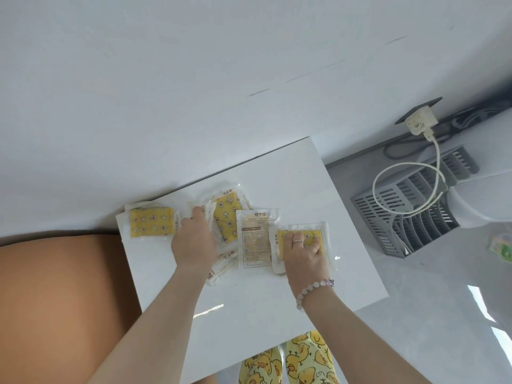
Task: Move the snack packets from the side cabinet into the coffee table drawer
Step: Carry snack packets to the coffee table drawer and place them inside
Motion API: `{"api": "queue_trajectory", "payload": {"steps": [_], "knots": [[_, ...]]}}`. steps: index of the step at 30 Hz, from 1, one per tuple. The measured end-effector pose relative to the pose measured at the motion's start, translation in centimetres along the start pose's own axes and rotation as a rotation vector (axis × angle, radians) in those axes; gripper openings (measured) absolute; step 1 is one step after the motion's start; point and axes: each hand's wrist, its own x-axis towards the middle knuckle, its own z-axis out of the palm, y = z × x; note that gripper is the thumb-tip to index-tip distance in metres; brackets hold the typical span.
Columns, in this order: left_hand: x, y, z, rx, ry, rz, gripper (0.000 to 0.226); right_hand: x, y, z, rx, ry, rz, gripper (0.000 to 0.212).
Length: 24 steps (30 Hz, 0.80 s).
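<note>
Currently the snack packets (257, 239) all lie on top of the white side cabinet (277, 306), in a loose row near its far edge. Your left hand (194, 236) curls its fingers onto the overlapping middle pile (227, 217), gripping a clear wrapper edge. Your right hand (303, 252) holds the rightmost yellow packet (304, 227), fingers bent over it. The far-left yellow packet (152, 225) lies just beside your left hand. A grey slotted rack (410, 206) stands right of the cabinet.
</note>
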Motion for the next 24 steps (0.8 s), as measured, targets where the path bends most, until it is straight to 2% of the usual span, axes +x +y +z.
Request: {"api": "queue_trajectory", "payload": {"steps": [2,4,6,9,11,13,15,16,21,24], "knots": [[-0.4,-0.5,-0.1,0.012,-0.006,0.028,0.033,-0.3,0.5,-1.2,0.008,-0.044,-0.011,0.061],[-0.8,-1.3,-0.3,0.024,-0.016,0.057,0.027,-0.5,1.1,-1.8,0.16,-0.09,-0.085,0.065],[-1.1,-2.0,-0.8,0.042,-0.022,0.066,0.021,-0.8,2.4,-2.1,0.304,-0.076,-0.1,0.055],[-1.7,-2.3,-1.6,0.029,-0.027,0.057,0.018,-1.1,3.3,-3.2,0.525,-0.075,0.057,0.044],[-2.3,-1.9,-2.3,-0.014,-0.027,0.042,0.019,-1.3,3.5,-3.7,0.722,-0.158,0.203,0.035],[-2.9,-1.4,-3.2,-0.056,-0.029,0.038,0.021,-1.5,3.9,-3.9,0.887,-0.199,0.372,0.007],[-3.2,-0.9,-4.3,-0.094,-0.034,0.057,0.023,-2.0,3.9,-4.5,1.049,-0.212,0.455,0.031],[-3.4,-0.7,-5.0,-0.105,-0.033,0.079,0.024,-2.1,4.0,-5.1,1.12,-0.215,0.478,0.034],[-4.6,-0.3,-9.0,-0.165,0.0,0.185,0.024,-2.9,5.5,-11.0,1.435,-0.129,0.579,0.029],[-6.1,0.0,-11.9,-0.221,0.011,0.208,0.022,-4.0,6.9,-14.5,1.513,-0.12,0.575,0.025]]}}
